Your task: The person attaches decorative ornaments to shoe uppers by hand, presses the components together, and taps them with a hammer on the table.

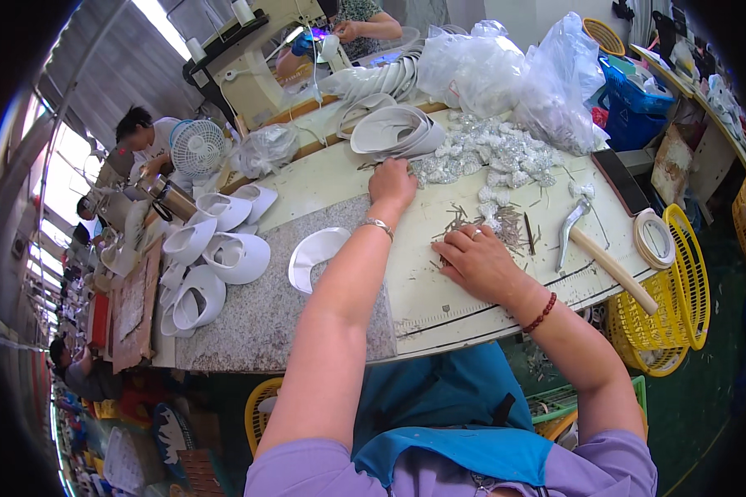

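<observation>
My left hand (pixel 392 184) is closed at the near edge of a stack of white curved pieces (pixel 396 132), shaped like slipper uppers. Its fingertips are hidden, so what they grip does not show. My right hand (pixel 477 261) rests on a scatter of thin brown nail-like slivers (pixel 518 236), fingers bent together and tips out of sight. Between the hands and the far side lies a heap of sparkly silver-white bow ornaments (pixel 514 153). One single white curved piece (pixel 315 255) lies on a grey speckled mat (pixel 261 319), left of my left forearm.
Several white uppers (pixel 228 257) sit at the table's left. A hammer (pixel 609 265) with a wooden handle, a dark flat block (pixel 620 184) and a tape roll (pixel 653 238) lie at the right. Plastic bags (pixel 555 79) stand behind; yellow baskets (pixel 659 311) stand beside the table. Other people work beyond.
</observation>
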